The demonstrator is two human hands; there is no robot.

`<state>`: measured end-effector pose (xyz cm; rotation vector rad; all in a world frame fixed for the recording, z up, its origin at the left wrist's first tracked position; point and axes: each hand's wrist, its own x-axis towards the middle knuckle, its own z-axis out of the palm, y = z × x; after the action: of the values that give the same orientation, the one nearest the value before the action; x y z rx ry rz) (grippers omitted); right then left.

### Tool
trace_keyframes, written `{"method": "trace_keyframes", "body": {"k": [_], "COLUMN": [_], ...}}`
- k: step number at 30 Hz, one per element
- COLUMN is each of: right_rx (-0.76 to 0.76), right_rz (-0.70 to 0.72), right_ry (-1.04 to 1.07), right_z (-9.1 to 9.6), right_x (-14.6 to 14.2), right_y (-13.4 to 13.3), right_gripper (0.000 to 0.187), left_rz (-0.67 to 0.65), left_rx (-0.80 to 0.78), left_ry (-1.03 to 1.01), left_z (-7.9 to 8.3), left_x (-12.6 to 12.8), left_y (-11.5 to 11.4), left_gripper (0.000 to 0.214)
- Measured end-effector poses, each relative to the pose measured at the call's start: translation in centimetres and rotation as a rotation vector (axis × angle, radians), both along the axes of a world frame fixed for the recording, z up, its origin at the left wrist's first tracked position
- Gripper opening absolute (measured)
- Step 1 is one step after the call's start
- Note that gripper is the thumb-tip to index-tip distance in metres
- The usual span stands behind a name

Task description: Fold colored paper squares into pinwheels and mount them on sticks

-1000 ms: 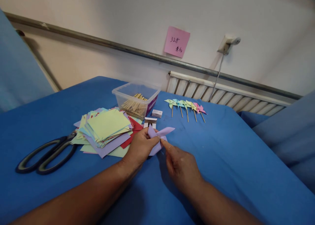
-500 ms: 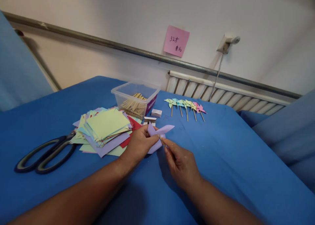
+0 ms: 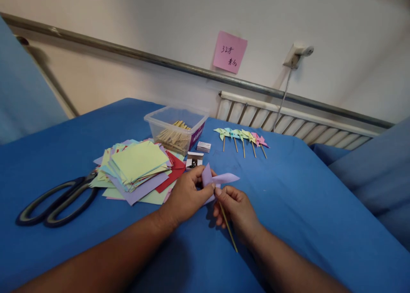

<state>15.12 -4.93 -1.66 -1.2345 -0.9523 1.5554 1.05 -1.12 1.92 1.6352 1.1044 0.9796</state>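
Observation:
My left hand is closed on a lilac paper pinwheel, its thumb lying near the centre of the folded paper. At that centre my right hand is closed in a pinch, thumb against forefinger. A thin wooden stick slants down from these fingertips toward me. How the stick joins the paper is hidden by my fingers. Just beyond my left hand stands a small open box with dark, shiny small pieces inside.
Left of my hands lies a stack of coloured paper, beside large scissors. A clear plastic tub of wooden sticks stands behind, near a small closed box. Several finished pinwheels lie in a row on the blue cloth.
Both hands and the pinwheel have shifted right and slightly toward me. The stick's length now shows below my right hand, and the small open box's contents have come into view.

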Motion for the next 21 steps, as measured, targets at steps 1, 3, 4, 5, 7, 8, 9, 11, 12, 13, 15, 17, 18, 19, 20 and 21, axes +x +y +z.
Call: {"method": "trace_keyframes", "body": {"k": [1, 3, 4, 5, 7, 8, 9, 11, 12, 13, 15, 17, 18, 19, 20, 21], "right_rx": [-0.018, -0.039, -0.041, -0.042, -0.040, -0.038, -0.034, -0.027, -0.022, -0.017, -0.007, 0.003, 0.007, 0.007, 0.005, 0.001], "right_rz": [0.011, 0.025, 0.023, 0.024, 0.023, 0.023, 0.024, 0.026, 0.026, 0.026, 0.024, 0.018, 0.015, 0.014, 0.012, 0.008], "right_ry": [0.019, 0.049, 0.057, 0.059, 0.052, 0.047, 0.044, 0.044, 0.046, 0.049, 0.056, 0.063, 0.067, 0.070, 0.074, 0.077], "right_z": [0.08, 0.16, 0.18, 0.18, 0.18, 0.18, 0.18, 0.20, 0.21, 0.22, 0.25, 0.27, 0.28, 0.28, 0.27, 0.26], "right_x": [0.10, 0.27, 0.33, 0.38, 0.41, 0.42, 0.43, 0.43, 0.44, 0.44, 0.44, 0.41, 0.38, 0.35, 0.31, 0.28], "right_y": [0.03, 0.10, 0.13, 0.15, 0.16, 0.15, 0.14, 0.09, 0.07, 0.05, 0.03, 0.03, 0.04, 0.05, 0.06, 0.06], "right_gripper": [0.049, 0.048, 0.047, 0.047, 0.047, 0.047, 0.047, 0.047, 0.047, 0.047, 0.046, 0.046, 0.046, 0.046, 0.046, 0.046], "left_rz": [-0.001, 0.001, 0.004, 0.006, 0.011, 0.012, 0.011, 0.006, 0.004, 0.001, -0.007, -0.025, -0.036, -0.043, -0.047, -0.047], "left_rx": [0.006, 0.006, 0.005, 0.003, -0.005, -0.012, -0.021, -0.028, -0.024, -0.017, -0.003, -0.002, -0.006, -0.011, -0.016, -0.020], "left_ry": [0.007, 0.012, 0.011, 0.009, 0.002, -0.004, -0.010, -0.019, -0.019, -0.016, -0.006, -0.002, -0.005, -0.009, -0.014, -0.015], "left_z": [0.07, 0.13, 0.12, 0.11, 0.07, 0.06, 0.05, 0.06, 0.06, 0.06, 0.06, 0.07, 0.08, 0.11, 0.14, 0.17], "left_x": [-0.03, -0.07, -0.08, -0.09, -0.08, -0.08, -0.08, -0.10, -0.11, -0.14, -0.21, -0.29, -0.32, -0.34, -0.35, -0.35], "left_y": [-0.04, -0.08, -0.08, -0.08, -0.05, -0.03, 0.00, 0.06, 0.10, 0.14, 0.19, 0.21, 0.20, 0.19, 0.18, 0.17], "left_gripper": [0.017, 0.020, 0.022, 0.024, 0.026, 0.027, 0.027, 0.027, 0.026, 0.026, 0.026, 0.025, 0.025, 0.024, 0.025, 0.025]}}
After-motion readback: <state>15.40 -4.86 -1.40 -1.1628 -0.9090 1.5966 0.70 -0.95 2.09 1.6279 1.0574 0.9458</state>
